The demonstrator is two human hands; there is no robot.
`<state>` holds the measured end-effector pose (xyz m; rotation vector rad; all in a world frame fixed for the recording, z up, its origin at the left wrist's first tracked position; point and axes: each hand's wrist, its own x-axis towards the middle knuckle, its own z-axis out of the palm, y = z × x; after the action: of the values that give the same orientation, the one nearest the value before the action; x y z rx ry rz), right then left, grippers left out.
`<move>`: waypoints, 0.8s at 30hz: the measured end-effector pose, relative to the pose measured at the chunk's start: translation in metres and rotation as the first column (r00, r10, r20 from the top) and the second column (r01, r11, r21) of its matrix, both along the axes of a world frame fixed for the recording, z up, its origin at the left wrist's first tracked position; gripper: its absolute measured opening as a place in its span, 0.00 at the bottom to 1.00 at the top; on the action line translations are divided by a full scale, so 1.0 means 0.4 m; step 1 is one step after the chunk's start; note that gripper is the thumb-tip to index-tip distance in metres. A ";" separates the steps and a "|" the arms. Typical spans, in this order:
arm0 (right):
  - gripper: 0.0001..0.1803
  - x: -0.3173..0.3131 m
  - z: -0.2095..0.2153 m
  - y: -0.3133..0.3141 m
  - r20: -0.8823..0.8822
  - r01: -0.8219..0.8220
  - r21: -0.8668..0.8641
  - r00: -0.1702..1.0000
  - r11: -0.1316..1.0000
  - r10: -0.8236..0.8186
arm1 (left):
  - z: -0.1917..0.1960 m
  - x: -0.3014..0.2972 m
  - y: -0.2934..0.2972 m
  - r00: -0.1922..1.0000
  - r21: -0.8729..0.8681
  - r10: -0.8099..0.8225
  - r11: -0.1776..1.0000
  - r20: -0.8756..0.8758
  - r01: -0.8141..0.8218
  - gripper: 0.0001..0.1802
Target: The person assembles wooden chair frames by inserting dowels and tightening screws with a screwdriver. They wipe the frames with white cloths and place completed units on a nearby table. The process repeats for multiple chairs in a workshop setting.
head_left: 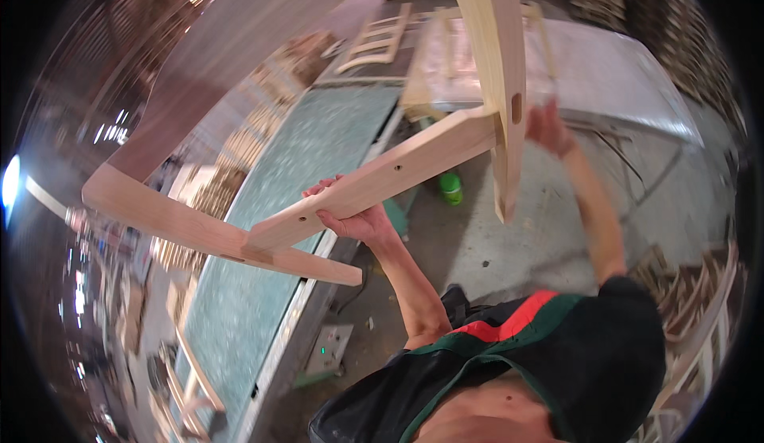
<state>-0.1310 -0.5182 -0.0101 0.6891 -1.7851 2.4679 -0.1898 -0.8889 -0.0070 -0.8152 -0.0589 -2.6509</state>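
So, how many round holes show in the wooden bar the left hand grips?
2: one hole near the middle of the bar, another hole beside the left hand. More may be hidden.

A green container (451, 189) stands toward three o'clock, a film-covered tabletop (625, 81) at two, a green-lit pale panel (331, 341) at seven.

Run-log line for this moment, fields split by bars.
Left hand: gripping wooden crossbar | Right hand: blurred near wooden upright, contact unclear | Background: long green surface, green bottle
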 end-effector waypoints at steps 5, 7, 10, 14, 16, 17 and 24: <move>0.35 0.357 -0.353 0.166 0.064 0.796 0.269 0.547 0.543 -0.834 | -0.028 -0.052 0.566 0.925 0.047 -0.370 0.929 0.083 0.367 0.23; 0.24 0.417 -0.392 0.278 -0.009 0.826 0.506 0.294 0.249 -0.956 | -0.097 -0.078 0.810 0.763 0.143 -0.646 0.755 -0.002 0.639 0.25; 0.10 0.469 -0.514 0.512 -0.057 0.803 0.596 0.043 0.001 -0.997 | -0.218 -0.098 1.140 0.616 0.142 -0.774 0.633 0.147 0.761 0.27; 0.09 0.457 -0.569 0.798 0.153 0.786 0.617 -0.098 0.018 -0.983 | -0.328 -0.174 1.622 0.457 0.074 -0.782 0.533 0.425 0.843 0.27; 0.09 0.475 -0.589 0.897 0.281 0.748 0.661 -0.178 0.056 -0.943 | -0.411 -0.181 1.799 0.355 0.058 -0.759 0.457 0.545 0.888 0.27; 0.09 0.489 -0.594 0.966 0.316 0.743 0.665 -0.189 0.074 -0.930 | -0.446 -0.185 1.896 0.313 0.081 -0.787 0.415 0.532 0.906 0.27; 0.12 0.365 -0.485 1.456 0.514 0.651 0.741 -0.390 0.166 -0.764 | -0.423 -0.303 2.399 0.197 0.078 -0.687 0.347 0.700 0.935 0.22</move>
<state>0.0149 0.0640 -0.2043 -1.8594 -1.4078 1.4392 -0.3110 0.0708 -0.1763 0.2206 -0.4281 -4.0043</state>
